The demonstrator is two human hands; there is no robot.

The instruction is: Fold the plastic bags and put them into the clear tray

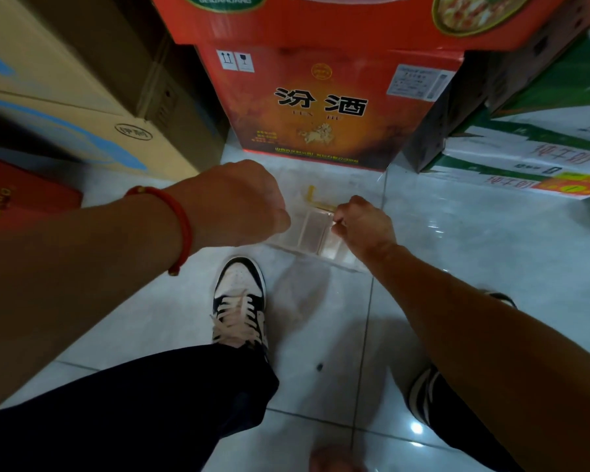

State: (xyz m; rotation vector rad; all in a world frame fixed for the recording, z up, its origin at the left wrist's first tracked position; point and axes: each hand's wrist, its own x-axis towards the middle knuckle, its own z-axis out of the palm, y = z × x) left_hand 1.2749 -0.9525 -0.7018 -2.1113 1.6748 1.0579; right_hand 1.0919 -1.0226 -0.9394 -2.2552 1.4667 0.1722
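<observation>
Seen from above, looking down at a pale tiled floor [321, 335]. Nearest the camera are the person's legs in dark trousers [150, 396], with a black-and-white laced sneaker [240, 301] planted on the tiles. Both bare forearms reach forward over the floor. The left hand [239, 202], whose wrist carries a red cord bracelet [181, 226], is seen from the back with its fingers curled under at the left edge of a folded plastic bag [312, 229]; whether it grasps the bag cannot be told. The right hand [363, 223] has its fingers curled and pinches the right edge of the same bag. The bag is clear, folded into a small rectangle with a yellow strip showing at its far edge, and lies low over the floor between the two hands; a clear tray cannot be made out with certainty among the transparent layers beneath it. Just beyond stands a red cardboard box [321, 107] with black Chinese characters, another red box stacked on it. To the left are tan cardboard boxes [65, 97] with blue markings, to the right green-and-white cartons [525, 144].
</observation>
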